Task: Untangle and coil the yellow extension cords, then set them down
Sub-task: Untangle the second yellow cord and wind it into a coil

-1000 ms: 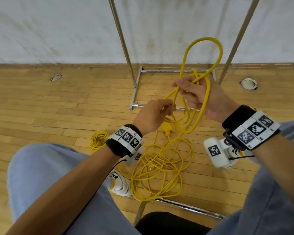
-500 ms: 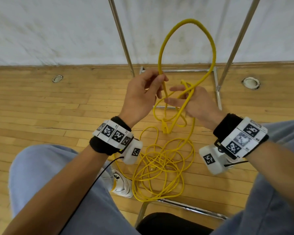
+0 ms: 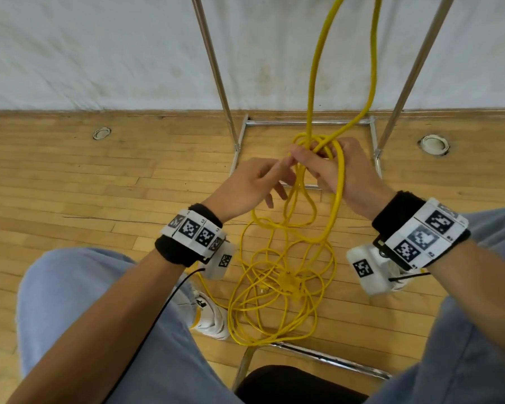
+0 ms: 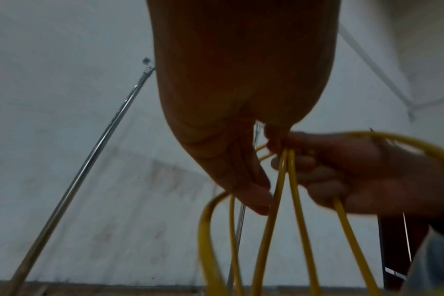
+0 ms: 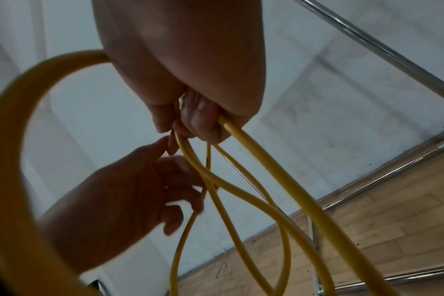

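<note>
My right hand [image 3: 312,158] grips several gathered loops of the yellow extension cord [image 3: 340,185] at chest height; the right wrist view shows the fingers [image 5: 198,124] curled round the strands. One tall loop [image 3: 314,68] rises above it and leaves the top of the head view. My left hand [image 3: 280,176] is just left of it, its fingers relaxed, with the index tip touching the strands by the right fingertips [image 4: 274,140]. Below, the remaining cord hangs to a tangled pile [image 3: 283,284] on the wood floor between my knees.
A chrome rack stands ahead against the white wall, with two slanted poles [image 3: 213,68] [image 3: 414,68] and a base bar [image 3: 303,122]. My white shoe [image 3: 210,319] is beside the pile. A chair's metal bar [image 3: 318,357] and black seat [image 3: 298,383] lie below. Floor sockets [image 3: 101,133] [image 3: 434,144] sit left and right.
My left hand has let go of the raised loop and dropped beside the right hand. The right hand now holds that strand too, and the loop stands taller.
</note>
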